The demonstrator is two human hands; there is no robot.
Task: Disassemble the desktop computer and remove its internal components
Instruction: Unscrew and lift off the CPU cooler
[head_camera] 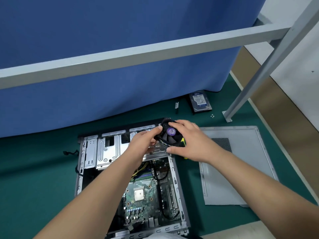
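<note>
The open desktop case (89, 152) lies flat on the green mat, its motherboard (146, 202) exposed with a bare CPU (139, 194) in the socket. Above the drive cage I hold a black cooler fan (170, 134) with a purple hub label in both hands. My left hand (143, 144) grips its left side, thumb on the top edge. My right hand (188, 141) curls over its right side, fingers on top and thumb underneath. A yellow-and-black tool handle (184, 141) shows under my right hand. Thin wires hang from the fan's lower edge.
The removed grey side panel (229, 169) lies right of the case. A hard drive (200, 101), a small bracket (176, 106) and loose screws (212, 115) sit at the back. A blue curtain (103, 40) and grey frame leg (241, 99) bound the far side.
</note>
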